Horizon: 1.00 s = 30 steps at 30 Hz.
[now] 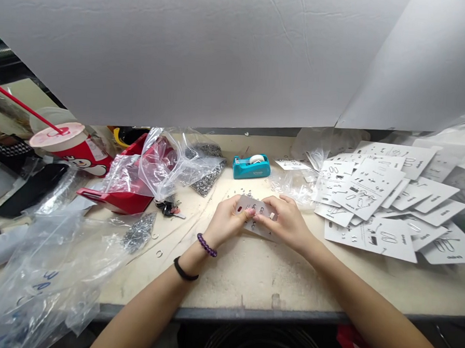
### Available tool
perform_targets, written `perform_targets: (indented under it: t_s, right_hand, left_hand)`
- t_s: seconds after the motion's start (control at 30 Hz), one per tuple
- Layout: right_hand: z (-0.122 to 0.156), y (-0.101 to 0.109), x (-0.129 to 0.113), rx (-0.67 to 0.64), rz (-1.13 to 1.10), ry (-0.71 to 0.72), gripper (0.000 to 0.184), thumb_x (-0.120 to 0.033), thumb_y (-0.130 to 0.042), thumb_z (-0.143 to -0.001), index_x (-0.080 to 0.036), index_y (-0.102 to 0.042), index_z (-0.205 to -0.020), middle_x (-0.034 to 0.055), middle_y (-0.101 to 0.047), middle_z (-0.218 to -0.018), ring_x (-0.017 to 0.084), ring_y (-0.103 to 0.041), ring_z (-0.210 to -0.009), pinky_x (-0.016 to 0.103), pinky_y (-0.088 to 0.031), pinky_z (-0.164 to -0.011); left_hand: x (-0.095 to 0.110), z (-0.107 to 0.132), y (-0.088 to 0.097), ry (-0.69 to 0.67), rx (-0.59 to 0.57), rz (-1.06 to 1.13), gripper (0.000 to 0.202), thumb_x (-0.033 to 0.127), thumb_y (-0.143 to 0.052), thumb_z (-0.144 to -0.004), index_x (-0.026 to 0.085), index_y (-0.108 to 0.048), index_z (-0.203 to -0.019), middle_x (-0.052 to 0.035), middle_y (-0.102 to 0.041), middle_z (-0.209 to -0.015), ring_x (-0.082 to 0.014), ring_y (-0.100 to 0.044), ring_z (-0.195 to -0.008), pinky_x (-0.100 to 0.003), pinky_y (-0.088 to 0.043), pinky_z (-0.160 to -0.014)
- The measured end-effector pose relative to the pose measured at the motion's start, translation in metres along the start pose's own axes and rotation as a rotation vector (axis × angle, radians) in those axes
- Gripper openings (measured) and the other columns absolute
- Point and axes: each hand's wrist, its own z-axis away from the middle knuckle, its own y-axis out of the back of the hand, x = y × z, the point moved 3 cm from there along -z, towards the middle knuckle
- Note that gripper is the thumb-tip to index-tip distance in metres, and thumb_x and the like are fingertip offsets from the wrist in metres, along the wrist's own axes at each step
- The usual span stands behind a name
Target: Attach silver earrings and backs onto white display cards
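Between both hands, above the middle of the table, is a small grey-white jewellery card (251,202) with several small metal pieces on its face. My left hand (230,219) grips the card's left side, its thumb pressed on the front. On the right side my right hand (287,218) pinches the same card, its thumb close to the left one. Which single piece the thumbs touch is too small to tell. Just beyond the card, tiny loose metal bits (248,192) lie on the table. A teal tape dispenser (252,168) stands behind them.
Printed jewellery cards (372,189) are heaped at the right. To the left lie a red dustpan-like scoop (131,202), plastic bags (84,254), a bag of small metal parts (207,178) and metal rings (158,253). A red drink cup (81,153) with a straw stands far left.
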Motion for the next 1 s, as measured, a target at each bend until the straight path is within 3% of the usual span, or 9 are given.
perform_targets:
  t_s: [0.23, 0.37, 0.6, 0.8, 1.0]
  right_hand:
    - [0.002, 0.003, -0.004, 0.022, -0.042, 0.024, 0.011, -0.031, -0.057, -0.08, -0.021, -0.055, -0.085, -0.0013, -0.065, -0.079, 0.016, -0.057, -0.069, 0.043, -0.026, -0.096]
    - [0.004, 0.009, -0.01, 0.093, -0.098, -0.01, 0.012, -0.033, -0.058, -0.079, -0.021, -0.055, -0.075, -0.001, -0.063, -0.07, 0.018, -0.057, -0.071, 0.041, -0.033, -0.091]
    - [0.008, 0.009, -0.015, 0.126, -0.092, 0.022, 0.011, -0.028, -0.058, -0.078, -0.022, -0.052, -0.07, -0.0021, -0.061, -0.065, 0.018, -0.056, -0.07, 0.042, -0.032, -0.092]
    - [0.005, 0.011, -0.012, 0.1, -0.18, -0.05, 0.007, -0.029, -0.058, -0.078, -0.022, -0.057, -0.079, 0.0005, -0.062, -0.075, 0.018, -0.056, -0.072, 0.037, -0.041, -0.079]
    - [0.006, 0.008, -0.016, 0.138, -0.119, -0.007, 0.011, -0.024, -0.059, -0.076, -0.021, -0.051, -0.068, -0.0017, -0.059, -0.066, 0.019, -0.056, -0.073, 0.041, -0.036, -0.088]
  left_hand:
    - [0.008, 0.004, -0.002, -0.05, 0.096, 0.024, 0.016, 0.028, -0.06, -0.071, 0.014, -0.056, -0.067, -0.0003, -0.057, -0.064, -0.0127, -0.05, -0.061, -0.022, -0.039, -0.057]
    - [0.016, 0.007, -0.002, -0.068, 0.116, 0.064, 0.012, 0.026, -0.06, -0.072, 0.014, -0.059, -0.071, -0.0006, -0.06, -0.068, -0.013, -0.053, -0.065, -0.022, -0.041, -0.06]
    - [0.016, 0.007, 0.001, -0.054, 0.066, 0.074, 0.014, 0.028, -0.063, -0.07, 0.015, -0.061, -0.067, 0.0003, -0.061, -0.065, -0.0134, -0.054, -0.064, -0.022, -0.041, -0.06]
    - [0.021, 0.008, 0.006, -0.102, 0.055, -0.116, 0.023, 0.035, -0.052, -0.079, 0.015, -0.06, -0.073, -0.0017, -0.06, -0.069, -0.0148, -0.054, -0.067, -0.024, -0.04, -0.061]
    - [0.02, 0.008, 0.004, -0.081, 0.128, -0.181, 0.016, 0.029, -0.052, -0.078, 0.014, -0.059, -0.074, -0.0024, -0.06, -0.07, -0.0149, -0.053, -0.067, -0.025, -0.04, -0.063]
